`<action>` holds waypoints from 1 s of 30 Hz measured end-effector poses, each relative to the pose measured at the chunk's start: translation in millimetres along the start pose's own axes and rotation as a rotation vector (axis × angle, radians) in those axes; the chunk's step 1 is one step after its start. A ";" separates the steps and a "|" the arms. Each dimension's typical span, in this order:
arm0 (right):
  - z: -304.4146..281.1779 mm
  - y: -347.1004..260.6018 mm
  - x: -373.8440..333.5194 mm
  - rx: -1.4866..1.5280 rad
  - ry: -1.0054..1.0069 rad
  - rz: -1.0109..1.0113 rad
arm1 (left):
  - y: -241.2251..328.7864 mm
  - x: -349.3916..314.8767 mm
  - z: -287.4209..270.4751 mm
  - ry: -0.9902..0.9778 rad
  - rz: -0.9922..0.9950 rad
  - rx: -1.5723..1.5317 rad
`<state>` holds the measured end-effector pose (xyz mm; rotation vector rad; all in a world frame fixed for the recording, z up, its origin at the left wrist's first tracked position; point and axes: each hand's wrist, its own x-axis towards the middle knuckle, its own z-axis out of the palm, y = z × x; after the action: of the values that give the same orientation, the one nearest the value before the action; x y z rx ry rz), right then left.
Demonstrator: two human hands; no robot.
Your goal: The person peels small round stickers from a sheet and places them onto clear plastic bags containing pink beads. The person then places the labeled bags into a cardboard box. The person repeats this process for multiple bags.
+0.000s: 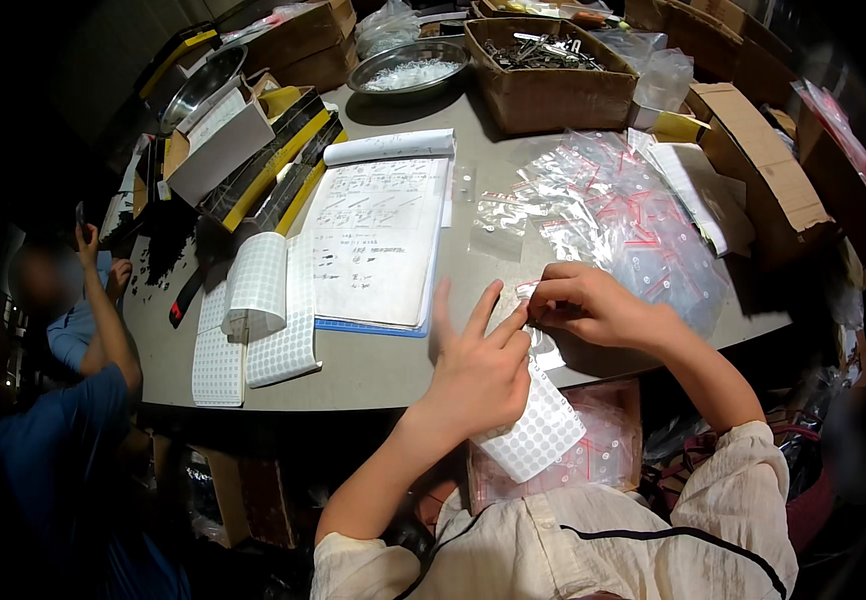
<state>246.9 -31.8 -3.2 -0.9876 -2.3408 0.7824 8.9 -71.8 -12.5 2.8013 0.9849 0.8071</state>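
Note:
My left hand (478, 370) rests near the table's front edge and holds a white sheet of round stickers (538, 435) that hangs down below the palm. Its fingers are spread and point up to the right. My right hand (593, 305) is just to the right, fingers pinched on a small clear zip bag (526, 291) with a red strip. The fingertips of both hands meet at that bag. A heap of the same clear bags (623, 205) lies right behind my right hand.
An open notebook (378, 235) with handwriting lies left of my hands, curled sticker sheets (258, 320) beside it. Cardboard boxes (553, 85), a metal bowl (408, 65) and more boxes ring the grey table (373, 365). Another person in blue (83, 390) sits at the left.

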 end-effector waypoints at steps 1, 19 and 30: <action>0.0 1.1 -0.5 0.009 -0.007 -0.003 | 0.6 0.2 0.4 0.002 0.000 0.011; 13.3 -3.3 -5.3 -0.419 0.076 -0.185 | -1.7 -2.5 4.9 0.025 -0.030 -0.044; 12.2 -5.5 -18.2 -0.416 0.167 -0.294 | 5.0 0.3 5.5 0.015 -0.028 0.035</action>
<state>248.1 -52.6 -12.0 -0.7991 -2.4700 0.0957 14.6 -74.9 -15.9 2.8083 1.0484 0.8164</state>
